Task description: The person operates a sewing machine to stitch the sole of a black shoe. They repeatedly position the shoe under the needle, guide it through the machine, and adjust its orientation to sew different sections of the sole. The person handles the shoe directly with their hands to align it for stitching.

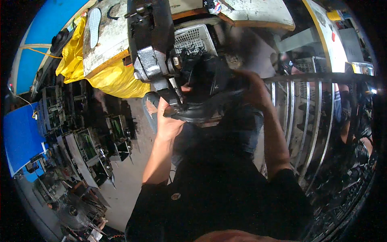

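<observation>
A black shoe (211, 80) is held sideways beneath the head of a dark, worn machine (149, 60), which looks like a sole-stitching machine. The metal foot or needle part of the machine (175, 90) comes down at the shoe's left end, against the edge of its sole. My left hand (169, 123) grips that end from below, its fingers partly hidden behind the shoe and the machine. Around the shoe's right end is my right hand (253, 86), in shadow and a little blurred, with most of its fingers out of sight.
Behind the shoe stands a white plastic basket (203, 32) with dark pieces inside. A white-topped table (111, 36) at the left carries a pale insole (94, 27), with yellow sheeting (117, 78) hanging below. Metal rack bars (306, 117) run along my right; dark racks (86, 149) stand left.
</observation>
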Tool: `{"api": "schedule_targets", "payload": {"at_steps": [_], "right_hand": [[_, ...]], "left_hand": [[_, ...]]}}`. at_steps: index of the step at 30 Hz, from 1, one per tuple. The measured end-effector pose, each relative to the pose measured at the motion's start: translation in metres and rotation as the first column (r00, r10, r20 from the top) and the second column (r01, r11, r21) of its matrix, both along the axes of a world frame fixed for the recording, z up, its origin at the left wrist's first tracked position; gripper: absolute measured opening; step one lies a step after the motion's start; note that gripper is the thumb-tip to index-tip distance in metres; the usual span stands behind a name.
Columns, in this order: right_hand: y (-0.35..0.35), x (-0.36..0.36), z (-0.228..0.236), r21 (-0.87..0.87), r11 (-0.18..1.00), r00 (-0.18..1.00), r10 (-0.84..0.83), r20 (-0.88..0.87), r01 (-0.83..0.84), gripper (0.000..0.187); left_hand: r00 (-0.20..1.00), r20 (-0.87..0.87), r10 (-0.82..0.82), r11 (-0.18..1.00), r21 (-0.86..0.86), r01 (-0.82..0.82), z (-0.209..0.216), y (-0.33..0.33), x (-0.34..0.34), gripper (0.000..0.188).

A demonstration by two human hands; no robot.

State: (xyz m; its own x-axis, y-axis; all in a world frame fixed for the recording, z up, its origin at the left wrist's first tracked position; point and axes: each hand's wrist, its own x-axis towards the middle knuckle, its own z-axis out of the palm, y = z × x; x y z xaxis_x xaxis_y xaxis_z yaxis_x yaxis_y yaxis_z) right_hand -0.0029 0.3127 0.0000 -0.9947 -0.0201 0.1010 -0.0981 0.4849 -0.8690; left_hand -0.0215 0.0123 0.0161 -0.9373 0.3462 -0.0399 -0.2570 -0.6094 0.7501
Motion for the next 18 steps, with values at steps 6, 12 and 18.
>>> {"api": "schedule_targets", "payload": {"at_steps": [6, 12, 18], "right_hand": [[0.034, 0.005, 0.045, 0.072, 0.997, 1.0, 0.007, -0.03, -0.005, 0.081], [0.036, 0.008, 0.115, 0.104, 0.989, 0.937, 0.131, -0.325, -0.102, 0.065], [0.023, 0.001, 0.156, 0.181, 0.975, 0.937, 0.178, -0.299, -0.127, 0.054]], "left_hand": [[0.992, 0.12, -0.034, 0.985, 0.171, 0.013, -0.012, 0.002, 0.004, 0.064], [0.965, 0.247, -0.085, 0.98, 0.196, 0.036, -0.003, 0.008, 0.008, 0.064], [0.958, 0.281, -0.061, 0.981, 0.195, 0.005, -0.031, 0.006, 0.015, 0.075]]}}
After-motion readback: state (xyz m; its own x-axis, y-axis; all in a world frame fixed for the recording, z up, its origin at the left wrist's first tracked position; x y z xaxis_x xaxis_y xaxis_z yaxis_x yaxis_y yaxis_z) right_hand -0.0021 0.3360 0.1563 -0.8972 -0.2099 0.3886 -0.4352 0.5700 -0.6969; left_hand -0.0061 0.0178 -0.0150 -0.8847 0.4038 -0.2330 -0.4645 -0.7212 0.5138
